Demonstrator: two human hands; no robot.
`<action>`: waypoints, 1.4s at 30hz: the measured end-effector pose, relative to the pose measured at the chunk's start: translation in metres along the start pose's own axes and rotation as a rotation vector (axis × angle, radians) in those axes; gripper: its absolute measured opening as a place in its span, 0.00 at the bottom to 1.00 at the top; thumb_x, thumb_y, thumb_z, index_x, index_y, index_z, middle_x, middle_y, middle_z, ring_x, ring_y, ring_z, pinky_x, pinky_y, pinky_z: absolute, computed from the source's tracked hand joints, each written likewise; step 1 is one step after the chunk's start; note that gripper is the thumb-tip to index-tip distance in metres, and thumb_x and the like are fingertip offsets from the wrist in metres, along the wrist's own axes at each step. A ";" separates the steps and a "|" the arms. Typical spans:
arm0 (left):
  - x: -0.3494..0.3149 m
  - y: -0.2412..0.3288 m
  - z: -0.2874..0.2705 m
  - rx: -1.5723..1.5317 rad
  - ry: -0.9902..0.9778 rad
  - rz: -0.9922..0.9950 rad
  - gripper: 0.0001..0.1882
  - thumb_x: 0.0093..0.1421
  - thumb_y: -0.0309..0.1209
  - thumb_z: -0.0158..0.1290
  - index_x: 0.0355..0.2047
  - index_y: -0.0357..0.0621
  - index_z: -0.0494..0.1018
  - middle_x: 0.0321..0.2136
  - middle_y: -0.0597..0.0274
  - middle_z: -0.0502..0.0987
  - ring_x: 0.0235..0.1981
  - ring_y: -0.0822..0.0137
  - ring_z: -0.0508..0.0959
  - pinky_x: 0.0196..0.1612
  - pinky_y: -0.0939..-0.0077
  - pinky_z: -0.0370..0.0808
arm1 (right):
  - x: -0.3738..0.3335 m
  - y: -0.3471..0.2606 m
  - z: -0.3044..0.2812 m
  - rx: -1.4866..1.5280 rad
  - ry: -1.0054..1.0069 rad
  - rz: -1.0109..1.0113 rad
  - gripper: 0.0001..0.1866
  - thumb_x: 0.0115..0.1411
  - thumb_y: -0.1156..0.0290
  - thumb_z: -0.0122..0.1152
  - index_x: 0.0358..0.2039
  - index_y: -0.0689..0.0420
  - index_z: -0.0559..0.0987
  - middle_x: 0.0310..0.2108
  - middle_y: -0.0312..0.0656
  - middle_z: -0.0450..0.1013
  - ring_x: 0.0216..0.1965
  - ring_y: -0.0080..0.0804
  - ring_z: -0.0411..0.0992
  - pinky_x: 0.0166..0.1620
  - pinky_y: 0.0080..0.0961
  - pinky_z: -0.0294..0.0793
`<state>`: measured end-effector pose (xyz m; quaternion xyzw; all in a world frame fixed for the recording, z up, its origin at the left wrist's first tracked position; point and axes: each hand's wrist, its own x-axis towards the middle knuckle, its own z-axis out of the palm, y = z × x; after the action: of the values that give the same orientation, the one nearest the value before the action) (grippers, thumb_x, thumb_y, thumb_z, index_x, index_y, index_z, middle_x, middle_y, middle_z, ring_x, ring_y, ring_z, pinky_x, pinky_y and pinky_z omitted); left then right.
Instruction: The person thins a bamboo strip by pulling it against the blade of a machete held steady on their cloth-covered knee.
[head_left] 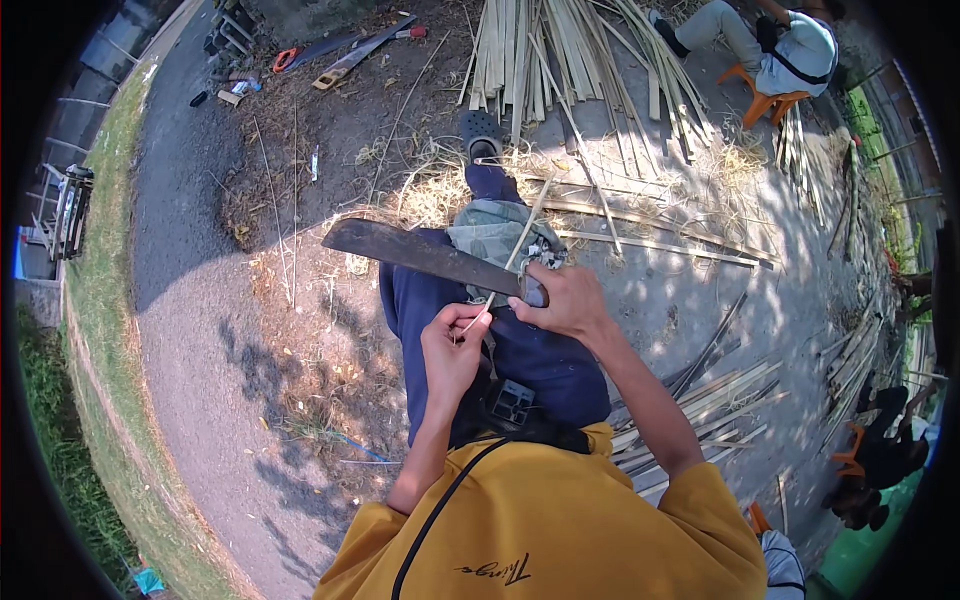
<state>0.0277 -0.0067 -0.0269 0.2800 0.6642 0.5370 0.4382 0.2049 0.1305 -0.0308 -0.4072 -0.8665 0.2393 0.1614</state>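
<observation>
My right hand point(568, 300) is wrapped round the handle end of a machete point(425, 253), whose broad dark blade points left across my lap. Between the fingertips of my left hand point(452, 345) is the near end of a thin pale bamboo strip point(530, 225). The strip slants up and away, crossing the blade close to the handle. Whether the edge is touching it I cannot tell. A greyish patterned cloth point(490, 232) lies over my leg beneath the strip. The machete's handle is mostly hidden by my right hand.
Long split bamboo strips point(545, 60) are piled ahead, with more strips point(710, 410) at my right. Handsaws point(365, 52) lie at the far left. One person point(795, 50) sits on an orange stool point(765, 98) at far right; another person point(885, 450) is at the right edge.
</observation>
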 end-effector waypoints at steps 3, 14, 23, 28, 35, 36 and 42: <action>0.005 -0.009 0.000 -0.029 -0.009 0.060 0.05 0.67 0.22 0.62 0.41 0.32 0.82 0.28 0.71 0.80 0.28 0.85 0.71 0.31 0.87 0.66 | 0.006 0.001 0.002 -0.004 -0.032 0.041 0.29 0.55 0.38 0.67 0.37 0.54 0.83 0.15 0.49 0.73 0.23 0.56 0.78 0.30 0.49 0.77; -0.043 -0.003 -0.047 0.003 0.003 -0.146 0.03 0.68 0.22 0.61 0.41 0.36 0.81 0.26 0.77 0.74 0.25 0.87 0.65 0.29 0.87 0.60 | 0.006 -0.007 0.003 0.024 0.068 0.103 0.27 0.56 0.42 0.67 0.41 0.55 0.83 0.17 0.52 0.74 0.24 0.57 0.78 0.31 0.48 0.76; -0.034 0.005 -0.047 0.240 -0.064 -0.078 0.10 0.67 0.25 0.63 0.47 0.36 0.81 0.32 0.66 0.82 0.28 0.80 0.79 0.27 0.85 0.73 | 0.002 0.002 0.012 0.068 0.174 0.059 0.27 0.56 0.40 0.68 0.38 0.54 0.83 0.16 0.48 0.75 0.22 0.55 0.78 0.30 0.49 0.78; -0.030 0.000 -0.059 0.038 -0.078 -0.128 0.12 0.70 0.26 0.61 0.49 0.30 0.79 0.37 0.57 0.85 0.34 0.71 0.85 0.38 0.79 0.82 | 0.003 -0.001 0.009 0.108 0.146 0.107 0.27 0.55 0.41 0.69 0.39 0.53 0.83 0.16 0.48 0.75 0.22 0.55 0.78 0.29 0.48 0.78; -0.015 0.005 -0.061 0.060 -0.057 -0.062 0.13 0.71 0.26 0.59 0.52 0.30 0.80 0.37 0.54 0.86 0.36 0.69 0.86 0.41 0.77 0.83 | 0.003 -0.001 0.008 0.083 0.125 0.095 0.26 0.55 0.42 0.70 0.37 0.54 0.82 0.16 0.48 0.74 0.22 0.55 0.78 0.29 0.48 0.77; -0.013 0.010 -0.063 0.092 0.028 -0.005 0.12 0.71 0.26 0.59 0.51 0.30 0.80 0.36 0.54 0.86 0.36 0.69 0.86 0.41 0.78 0.83 | 0.004 -0.003 0.007 0.087 0.134 0.094 0.26 0.55 0.42 0.70 0.36 0.54 0.82 0.16 0.48 0.74 0.22 0.55 0.78 0.29 0.48 0.77; 0.008 0.038 -0.122 0.132 0.322 0.153 0.14 0.73 0.28 0.57 0.55 0.33 0.79 0.43 0.47 0.85 0.42 0.63 0.86 0.48 0.71 0.83 | 0.003 -0.003 0.003 0.099 0.127 0.091 0.25 0.55 0.42 0.69 0.36 0.54 0.82 0.16 0.48 0.75 0.22 0.55 0.78 0.28 0.48 0.76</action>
<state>-0.0878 -0.0467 0.0121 0.2682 0.7362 0.5619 0.2651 0.1998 0.1302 -0.0317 -0.4519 -0.8224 0.2626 0.2248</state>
